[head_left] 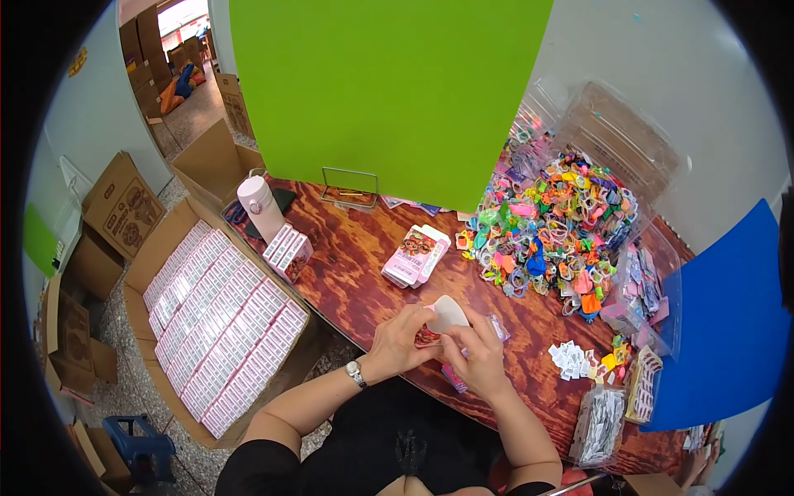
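Note:
Over the near edge of the table, my left hand (399,340) and my right hand (480,350) both grip a small printed carton (449,312). Its pale flap or inner side stands up between my fingers, and a reddish printed face shows beneath. The fingers of both hands are bent around it, so most of the carton is hidden. Just beyond my hands lies a stack of pink-and-white printed cartons (416,255). Beside my right hand are a small packet (499,327) and, partly covered, a pink item (454,379).
A big cardboard box (132,310) filled with rows of small cartons stands at left. A pink bottle (260,207) and upright cartons (288,250) sit at the table's left edge. Colourful small toys (562,231) heap at right, near white slips (571,361) and a clear bin (600,426).

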A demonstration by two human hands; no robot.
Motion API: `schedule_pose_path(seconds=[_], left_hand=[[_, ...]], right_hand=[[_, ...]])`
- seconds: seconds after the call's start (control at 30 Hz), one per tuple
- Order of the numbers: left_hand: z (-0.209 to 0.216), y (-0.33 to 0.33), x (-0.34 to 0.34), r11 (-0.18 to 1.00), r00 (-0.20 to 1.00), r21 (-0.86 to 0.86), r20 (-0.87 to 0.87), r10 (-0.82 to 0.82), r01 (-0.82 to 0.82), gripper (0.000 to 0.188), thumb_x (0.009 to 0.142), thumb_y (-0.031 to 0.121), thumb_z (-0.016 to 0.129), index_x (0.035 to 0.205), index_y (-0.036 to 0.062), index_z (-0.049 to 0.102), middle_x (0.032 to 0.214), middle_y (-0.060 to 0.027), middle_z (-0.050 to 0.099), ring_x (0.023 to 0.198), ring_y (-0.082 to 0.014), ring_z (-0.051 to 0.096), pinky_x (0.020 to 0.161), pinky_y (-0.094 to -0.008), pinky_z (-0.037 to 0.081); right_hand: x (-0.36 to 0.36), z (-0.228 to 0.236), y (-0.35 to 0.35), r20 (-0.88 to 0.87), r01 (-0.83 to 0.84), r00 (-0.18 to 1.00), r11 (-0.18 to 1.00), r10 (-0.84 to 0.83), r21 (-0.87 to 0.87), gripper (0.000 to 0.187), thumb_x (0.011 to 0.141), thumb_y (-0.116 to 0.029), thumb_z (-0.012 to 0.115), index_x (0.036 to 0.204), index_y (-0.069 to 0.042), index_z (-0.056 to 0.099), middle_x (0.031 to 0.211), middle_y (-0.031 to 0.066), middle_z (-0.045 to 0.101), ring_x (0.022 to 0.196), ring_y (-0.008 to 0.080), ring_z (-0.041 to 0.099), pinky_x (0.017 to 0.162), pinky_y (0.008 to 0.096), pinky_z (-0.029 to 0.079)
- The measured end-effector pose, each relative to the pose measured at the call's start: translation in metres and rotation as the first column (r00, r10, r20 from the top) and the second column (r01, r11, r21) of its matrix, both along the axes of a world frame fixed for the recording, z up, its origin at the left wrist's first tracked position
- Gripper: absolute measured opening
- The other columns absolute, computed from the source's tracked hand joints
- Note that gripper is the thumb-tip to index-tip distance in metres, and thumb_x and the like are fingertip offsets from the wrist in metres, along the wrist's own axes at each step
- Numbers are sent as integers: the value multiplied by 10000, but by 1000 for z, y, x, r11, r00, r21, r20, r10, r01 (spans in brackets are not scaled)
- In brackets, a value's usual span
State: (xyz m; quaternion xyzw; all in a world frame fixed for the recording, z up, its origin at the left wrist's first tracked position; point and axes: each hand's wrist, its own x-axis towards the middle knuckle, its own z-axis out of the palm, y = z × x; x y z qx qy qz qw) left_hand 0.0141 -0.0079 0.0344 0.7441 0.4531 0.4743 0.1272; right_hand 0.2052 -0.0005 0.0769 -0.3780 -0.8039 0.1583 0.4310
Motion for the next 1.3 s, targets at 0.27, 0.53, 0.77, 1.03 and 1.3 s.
schedule_pose_path(seconds=[0.27,0.53,0.77,1.03,1.3], left_hand=[[2,-2,1,1000,997,12,-75,-12,13,648,731,231,876,1248,89,511,1222,-173,615,914,-337,698,712,-402,592],[0,-3,-1,995,995,103,-104,13,-2,723,722,195,872,1310,47,478,1294,-220,601,1031,-389,682,795,-425,590],[7,-6,2,998,991,45,-126,43,-38,991,704,215,881,1478,-82,337,1311,-238,591,1088,-379,667,878,-406,566],[6,-4,1,982,953,136,-257,163,-131,1104,698,202,847,1517,-169,206,1249,-248,574,978,-371,611,839,-413,519],[0,-8,8,977,919,145,-341,196,-155,1078,708,235,812,1492,-199,212,1211,-296,539,949,-384,557,822,-459,470]], right_hand=[[-4,-13,1,-646,-267,736,789,-203,-553,182,993,-74,625,1167,-20,640,1173,103,672,979,142,659,803,303,549],[-12,-8,-6,-585,-343,805,725,-102,-598,199,990,-95,647,1171,-16,674,1051,34,665,896,92,631,731,247,541],[-16,3,-4,-324,-53,938,869,-126,-492,171,892,-11,699,1062,4,714,967,74,675,857,146,665,704,275,553],[-16,4,-6,-104,11,994,994,-22,-105,251,889,-27,720,1140,-22,726,1032,140,711,903,280,683,800,369,548],[-21,-7,-20,-154,120,980,992,-124,-34,295,910,26,686,1205,10,692,1017,150,714,894,247,695,774,326,558]])
